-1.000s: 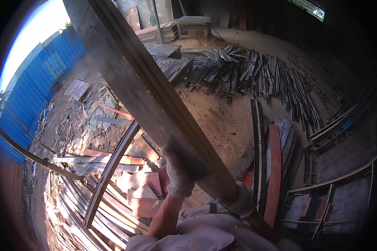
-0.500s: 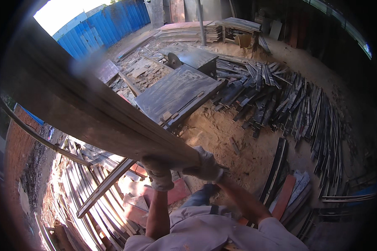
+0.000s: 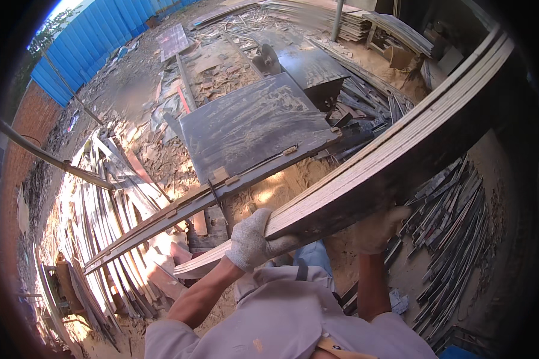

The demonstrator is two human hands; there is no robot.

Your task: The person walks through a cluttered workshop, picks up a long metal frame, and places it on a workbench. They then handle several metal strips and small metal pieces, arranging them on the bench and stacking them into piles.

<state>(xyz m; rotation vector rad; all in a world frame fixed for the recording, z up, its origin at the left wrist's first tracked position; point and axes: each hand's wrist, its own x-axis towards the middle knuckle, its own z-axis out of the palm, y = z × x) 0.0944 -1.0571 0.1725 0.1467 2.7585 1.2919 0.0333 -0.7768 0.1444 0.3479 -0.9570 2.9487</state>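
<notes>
The person holds a stack of long thin boards (image 3: 389,161) with both hands. The boards run from the low middle of the picture up to the top right corner, and the layered pale edge faces upward. I can see several layers in the edge, but I cannot count them exactly.

The left hand (image 3: 253,239), in a pale work glove, is closed around the near end of the stack, with the fingers wrapped over its top edge. The right hand (image 3: 377,228), also gloved, is pressed under the lower dark face of the stack, a little farther along. Its fingers are mostly hidden by the boards, so I cannot tell how firmly it closes.

Below and behind the stack stands one saw table (image 3: 251,122) with a dark dusty top. One round saw blade (image 3: 265,58) rises near its far edge. One long rail (image 3: 209,194) lies along the near edge of the table and goes past its left corner.

On the sandy ground (image 3: 281,191), on the left of the table, there is a big pile of narrow offcuts (image 3: 111,221). On the right side another pile of dark strips (image 3: 461,221) lies near the right hand. At the far side there are flat stacks of sheets (image 3: 317,12), and one blue fence (image 3: 96,42) closes the yard at the top left.

No boxes or bins with contents are clearly visible.
</notes>
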